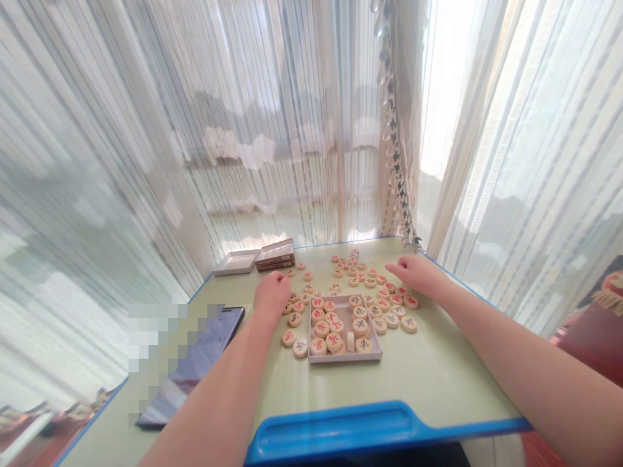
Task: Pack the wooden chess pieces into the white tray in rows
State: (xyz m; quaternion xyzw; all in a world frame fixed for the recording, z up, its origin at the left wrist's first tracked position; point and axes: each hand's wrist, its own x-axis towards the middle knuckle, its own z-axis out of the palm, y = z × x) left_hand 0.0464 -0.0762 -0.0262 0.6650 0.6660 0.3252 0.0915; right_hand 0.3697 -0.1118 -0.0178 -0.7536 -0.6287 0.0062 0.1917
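Round wooden chess pieces (370, 279) with red and black characters lie scattered across a pale green table (428, 376). A shallow grey tray (344, 302) in the middle holds several of them. My left hand (270, 294) rests just left of the tray among loose pieces, its fingers curled under; what they hold, if anything, is hidden. My right hand (417, 272) lies at the right of the scattered pieces, fingers bent down onto them.
A dark phone (195, 363) lies at the left. An open box (275, 254) and its lid (236, 261) sit at the far left corner. A blue plastic ledge (341, 428) runs along the near edge. Sheer curtains surround the table.
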